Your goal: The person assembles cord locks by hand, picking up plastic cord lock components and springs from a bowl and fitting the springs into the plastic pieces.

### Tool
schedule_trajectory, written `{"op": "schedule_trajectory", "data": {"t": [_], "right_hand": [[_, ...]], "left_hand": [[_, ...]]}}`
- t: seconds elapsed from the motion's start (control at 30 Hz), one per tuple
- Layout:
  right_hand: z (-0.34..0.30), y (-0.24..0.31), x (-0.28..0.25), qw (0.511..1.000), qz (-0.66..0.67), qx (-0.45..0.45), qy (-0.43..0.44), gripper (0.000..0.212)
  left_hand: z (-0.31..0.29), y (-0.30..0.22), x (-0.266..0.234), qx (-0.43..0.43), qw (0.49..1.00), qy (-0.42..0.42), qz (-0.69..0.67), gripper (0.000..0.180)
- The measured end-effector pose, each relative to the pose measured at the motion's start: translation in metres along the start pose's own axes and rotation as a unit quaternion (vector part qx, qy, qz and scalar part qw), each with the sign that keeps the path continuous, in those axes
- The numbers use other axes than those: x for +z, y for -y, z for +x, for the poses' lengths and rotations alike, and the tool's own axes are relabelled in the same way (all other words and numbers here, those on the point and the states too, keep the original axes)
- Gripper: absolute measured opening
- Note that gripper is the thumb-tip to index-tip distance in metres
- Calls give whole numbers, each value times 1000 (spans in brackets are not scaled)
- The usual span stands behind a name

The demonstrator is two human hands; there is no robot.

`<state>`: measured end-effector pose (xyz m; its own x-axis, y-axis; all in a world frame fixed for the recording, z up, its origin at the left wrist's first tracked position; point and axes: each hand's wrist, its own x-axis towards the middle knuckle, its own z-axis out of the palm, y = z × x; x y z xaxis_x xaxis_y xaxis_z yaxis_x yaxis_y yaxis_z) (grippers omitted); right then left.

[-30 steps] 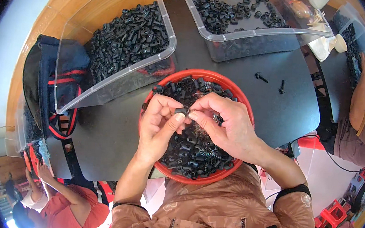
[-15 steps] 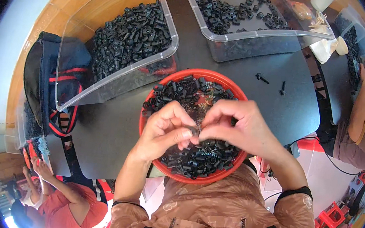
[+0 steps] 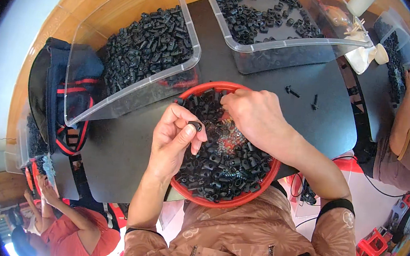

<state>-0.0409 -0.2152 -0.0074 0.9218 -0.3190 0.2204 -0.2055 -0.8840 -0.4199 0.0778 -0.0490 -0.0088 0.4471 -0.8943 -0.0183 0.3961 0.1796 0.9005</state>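
In my left hand (image 3: 172,137), thumb and fingers pinch a small black hollow plastic part (image 3: 196,125), its open end facing up. That hand is over the left side of a red round basin (image 3: 275,177). My right hand (image 3: 257,118) reaches over the basin's far side, fingers closed and pointing down at the pile; whatever they hold, if anything, is hidden. Loose black plastic parts (image 3: 222,179) fill the basin around a heap of small metal springs (image 3: 228,139) in the middle.
Beyond the basin stand two clear plastic bins (image 3: 192,60) (image 3: 257,49) with black parts. Two black screw-like pieces (image 3: 292,91) (image 3: 315,102) lie on the dark table (image 3: 118,159). A dark bag with red trim (image 3: 56,84) sits at left. Other people (image 3: 76,231) work on both sides.
My hands have come apart from their meeting point above the basin. The left moved slightly left with the black part; the right went up to the far side of the pile.
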Motion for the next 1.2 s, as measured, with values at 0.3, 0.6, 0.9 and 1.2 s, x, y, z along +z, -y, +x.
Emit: {"op": "schedule_trajectory", "data": {"t": [0.3, 0.6, 0.9, 1.2], "right_hand": [[3, 2, -1, 999, -18, -14, -34, 10], [13, 0, -4, 994, -78, -25, 74, 11], [10, -3, -7, 996, 8, -64, 58, 8], [17, -9, -1, 983, -30, -152, 101, 15]], "left_hand": [[-1, -1, 0, -4, 1000, -13, 12, 15], [2, 0, 1, -5, 999, -20, 25, 13], [0, 0, 1, -6, 999, -17, 31, 12], [0, 0, 1, -7, 999, -21, 27, 12]]}}
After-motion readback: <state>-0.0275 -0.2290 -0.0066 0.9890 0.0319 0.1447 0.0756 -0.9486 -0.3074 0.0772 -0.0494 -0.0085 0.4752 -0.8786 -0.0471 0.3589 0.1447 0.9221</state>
